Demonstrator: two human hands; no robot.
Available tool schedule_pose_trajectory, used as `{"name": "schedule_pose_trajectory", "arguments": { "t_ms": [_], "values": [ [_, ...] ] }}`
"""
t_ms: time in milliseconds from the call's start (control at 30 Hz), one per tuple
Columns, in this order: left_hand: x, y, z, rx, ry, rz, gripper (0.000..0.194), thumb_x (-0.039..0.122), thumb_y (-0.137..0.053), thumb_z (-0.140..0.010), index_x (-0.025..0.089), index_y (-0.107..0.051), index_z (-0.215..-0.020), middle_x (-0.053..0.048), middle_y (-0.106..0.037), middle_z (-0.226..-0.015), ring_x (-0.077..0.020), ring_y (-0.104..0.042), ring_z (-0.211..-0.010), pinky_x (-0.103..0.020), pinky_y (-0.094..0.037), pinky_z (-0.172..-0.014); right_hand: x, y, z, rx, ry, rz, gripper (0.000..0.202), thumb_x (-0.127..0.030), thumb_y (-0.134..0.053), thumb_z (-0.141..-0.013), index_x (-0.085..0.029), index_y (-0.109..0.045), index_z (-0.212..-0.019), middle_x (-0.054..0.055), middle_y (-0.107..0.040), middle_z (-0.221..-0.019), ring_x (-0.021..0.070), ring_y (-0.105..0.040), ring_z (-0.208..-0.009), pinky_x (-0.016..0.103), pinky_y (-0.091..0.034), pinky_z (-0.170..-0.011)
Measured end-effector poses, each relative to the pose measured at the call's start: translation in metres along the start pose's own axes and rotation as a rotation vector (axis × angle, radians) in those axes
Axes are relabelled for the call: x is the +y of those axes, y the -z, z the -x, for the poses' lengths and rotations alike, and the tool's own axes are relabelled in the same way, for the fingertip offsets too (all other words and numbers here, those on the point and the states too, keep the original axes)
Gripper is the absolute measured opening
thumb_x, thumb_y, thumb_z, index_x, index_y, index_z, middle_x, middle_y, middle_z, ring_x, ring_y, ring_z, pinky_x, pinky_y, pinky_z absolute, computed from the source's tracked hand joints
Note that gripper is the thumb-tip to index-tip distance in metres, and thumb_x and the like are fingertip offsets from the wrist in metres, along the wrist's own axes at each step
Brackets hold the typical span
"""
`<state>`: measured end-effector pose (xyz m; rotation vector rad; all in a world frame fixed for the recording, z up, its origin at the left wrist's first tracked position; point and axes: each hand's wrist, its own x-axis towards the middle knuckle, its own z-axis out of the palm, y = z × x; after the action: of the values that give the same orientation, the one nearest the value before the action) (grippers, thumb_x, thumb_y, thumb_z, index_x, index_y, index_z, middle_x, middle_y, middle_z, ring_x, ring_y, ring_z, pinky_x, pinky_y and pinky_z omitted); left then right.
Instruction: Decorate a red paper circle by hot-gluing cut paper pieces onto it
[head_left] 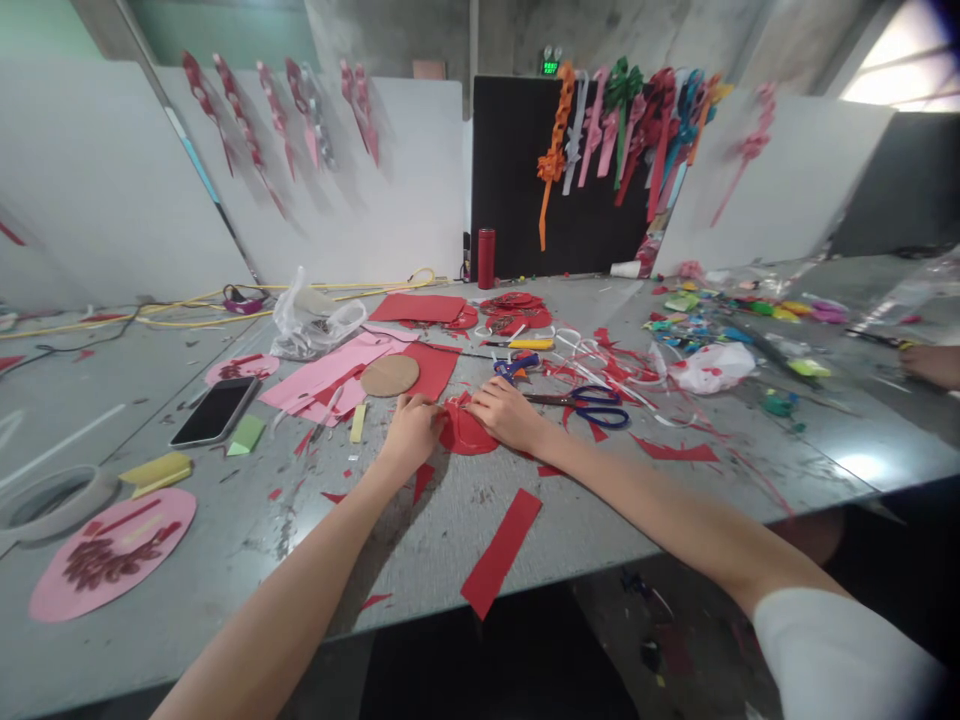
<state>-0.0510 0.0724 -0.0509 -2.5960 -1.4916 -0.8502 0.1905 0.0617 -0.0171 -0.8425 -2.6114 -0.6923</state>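
Observation:
A round red paper cutout (466, 438) lies on the grey table in front of me. My left hand (412, 435) grips its left edge with curled fingers. From the upper right, my right hand (508, 412) bends its fingers over the cutout and holds it; what is under the fingertips is hidden. Just behind the left hand is a brown cardboard disc (390, 375) on red paper (439, 372). Blue-handled scissors (600, 408) lie right of my right hand, and a smaller blue-handled pair (517, 366) is behind it. A red paper strip (501, 552) sits near the front edge.
To the left are a phone (216, 411), a tape roll (52, 503) and a pink oval with dark red decoration (112, 552). Behind stand a red bottle (486, 259) and a yellow cutter (531, 344). At far right, another person's hand (930, 366) shows.

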Motion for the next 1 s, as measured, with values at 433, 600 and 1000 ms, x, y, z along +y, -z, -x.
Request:
{"name": "schedule_pose_trajectory", "arguments": {
  "t_ms": [433, 600, 1000],
  "values": [
    [-0.0026, -0.0038, -0.0014, -0.009, 0.008, 0.058, 0.023, 0.024, -0.06, -0.096, 0.023, -0.081, -0.103, -0.015, -0.073, -0.106, -0.0293, -0.062, -0.101, -0.049, -0.044, -0.102, -0.0018, -0.0013, -0.0031, -0.02, 0.02, 0.032, 0.023, -0.013, -0.052, -0.104, -0.012, -0.073, -0.113, 0.012, -0.07, -0.102, 0.0262, -0.057, -0.097, 0.042, -0.037, -0.095],
    [-0.0011, -0.0016, -0.0017, -0.024, 0.004, 0.052, 0.025, 0.024, -0.059, -0.096, 0.019, -0.082, -0.105, -0.016, -0.073, -0.106, -0.03, -0.062, -0.102, -0.049, -0.044, -0.102, -0.0018, -0.0034, -0.0036, -0.025, 0.027, 0.028, 0.023, -0.012, -0.051, -0.104, -0.013, -0.073, -0.113, 0.012, -0.071, -0.103, 0.0262, -0.057, -0.098, 0.042, -0.038, -0.096],
    [0.0022, 0.0028, -0.0023, -0.036, 0.008, 0.039, 0.025, 0.024, -0.061, -0.095, 0.019, -0.083, -0.106, -0.015, -0.072, -0.105, -0.0291, -0.064, -0.101, -0.048, -0.043, -0.102, -0.0002, -0.0014, -0.002, -0.039, -0.005, -0.077, 0.029, -0.018, -0.056, -0.097, -0.01, -0.07, -0.121, 0.016, -0.068, -0.114, 0.028, -0.058, -0.104, 0.045, -0.038, -0.101]
  ]
}}
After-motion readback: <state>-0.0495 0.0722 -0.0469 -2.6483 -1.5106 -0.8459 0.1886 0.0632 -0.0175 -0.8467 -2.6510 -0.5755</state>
